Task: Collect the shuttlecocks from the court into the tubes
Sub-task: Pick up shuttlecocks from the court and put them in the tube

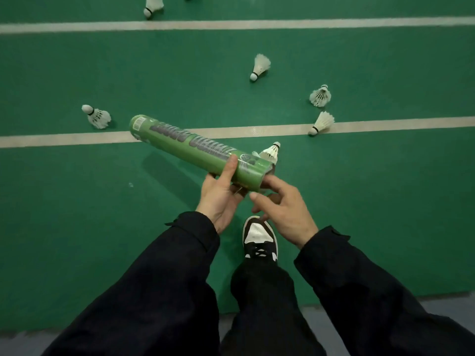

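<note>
Shuttlecocks lie scattered over the green court, and the landmark among them is the green tube, held slantwise above the floor. Nearest the camera, below the tube, a black-and-white shoe stands on the court between two dark sleeves. The left hand grasps the tube near its right end from underneath, thumb laid up across the label. The right hand sits just beside that same end, fingers loosely curled with the fingertips at the tube's mouth; whether it pinches anything there cannot be told. One shuttlecock at the mouth shows just beyond the tube's right end, cork pointing away (whether it is partly inside the tube or lying on the floor behind it is unclear). The tube's far end reaches to the upper left, over the near white line. Just left of that far end lies a left shuttlecock. To the right of the tube, a shuttlecock on the line rests on the near white line, with another upright one just beyond it. Farther out, above the tube's right end, is a lone shuttlecock. Beyond the far white line, a top shuttlecock lies at the picture's edge.
</note>
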A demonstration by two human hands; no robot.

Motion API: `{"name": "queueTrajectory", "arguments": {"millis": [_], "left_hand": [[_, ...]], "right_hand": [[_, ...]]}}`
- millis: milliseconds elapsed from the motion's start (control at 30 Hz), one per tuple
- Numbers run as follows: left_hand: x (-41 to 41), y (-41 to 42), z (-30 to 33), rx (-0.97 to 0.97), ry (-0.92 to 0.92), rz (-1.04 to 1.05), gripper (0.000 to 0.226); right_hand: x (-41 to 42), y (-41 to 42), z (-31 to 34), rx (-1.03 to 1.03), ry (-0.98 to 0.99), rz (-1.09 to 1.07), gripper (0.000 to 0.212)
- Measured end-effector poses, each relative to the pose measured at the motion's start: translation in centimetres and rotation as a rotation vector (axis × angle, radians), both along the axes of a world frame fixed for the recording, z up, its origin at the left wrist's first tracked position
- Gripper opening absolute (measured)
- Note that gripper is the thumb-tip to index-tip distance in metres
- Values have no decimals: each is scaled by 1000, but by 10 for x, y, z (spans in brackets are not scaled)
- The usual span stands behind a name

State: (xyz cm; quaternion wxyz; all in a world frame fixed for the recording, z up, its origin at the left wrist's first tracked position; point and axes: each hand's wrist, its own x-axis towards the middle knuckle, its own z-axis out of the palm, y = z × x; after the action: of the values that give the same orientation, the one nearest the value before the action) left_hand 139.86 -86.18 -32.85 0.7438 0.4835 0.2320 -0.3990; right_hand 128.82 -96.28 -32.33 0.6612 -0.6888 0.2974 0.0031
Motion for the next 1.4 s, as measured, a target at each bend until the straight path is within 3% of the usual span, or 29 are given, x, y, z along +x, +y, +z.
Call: {"name": "queueTrajectory", "arguments": {"millis": [100, 167, 267, 367, 467, 567, 667, 767, 867, 933, 1000, 1067, 1167, 1300, 1400], "left_hand": [[37, -2, -14, 83, 34, 54, 79], [53, 1, -29, 117, 46, 70, 80], [62, 1, -53, 136, 56, 32, 67], [72, -10, -75, 139, 34, -13, 57], [73, -12, -80, 118, 12, -68, 61], [60, -3, -73, 140, 35, -64, 69], [57, 4, -79, 144, 60, -19, 62], [59, 5, -86, 116, 73, 41, 57], [54, 9, -83, 91, 128, 69, 55], [51, 12, -78, 71, 150, 77, 54], [49, 14, -76, 46, 149, 88, 51], [49, 15, -72, 23, 143, 93, 50], [46, 14, -69, -5, 124, 82, 54], [38, 10, -64, -48, 78, 36, 58], [35, 10, -67, -39, 10, 21, 61]], "right_hand": [[14, -22, -23, 20, -16, -272, 16], [25, -37, -56, -87, 135, -308, 19], [40, -47, -109, -402, 316, -1, 31], [65, -60, -155, -666, 278, 349, 49], [88, -70, -183, -895, 311, 528, 53], [96, -75, -187, -989, 364, 633, 48], [92, -76, -188, -1123, 260, 732, 33], [84, -81, -182, -1230, 276, 747, 21], [71, -77, -158, -1051, 300, 527, 27], [53, -69, -132, -763, 221, 146, 25], [32, -54, -102, -433, -6, -293, 17], [15, -34, -73, -206, -277, -543, 15], [15, -2, -58, -124, -334, -504, 18], [32, 25, -64, -255, -161, -204, 24], [40, 22, -61, -220, 38, 82, 34]]}}
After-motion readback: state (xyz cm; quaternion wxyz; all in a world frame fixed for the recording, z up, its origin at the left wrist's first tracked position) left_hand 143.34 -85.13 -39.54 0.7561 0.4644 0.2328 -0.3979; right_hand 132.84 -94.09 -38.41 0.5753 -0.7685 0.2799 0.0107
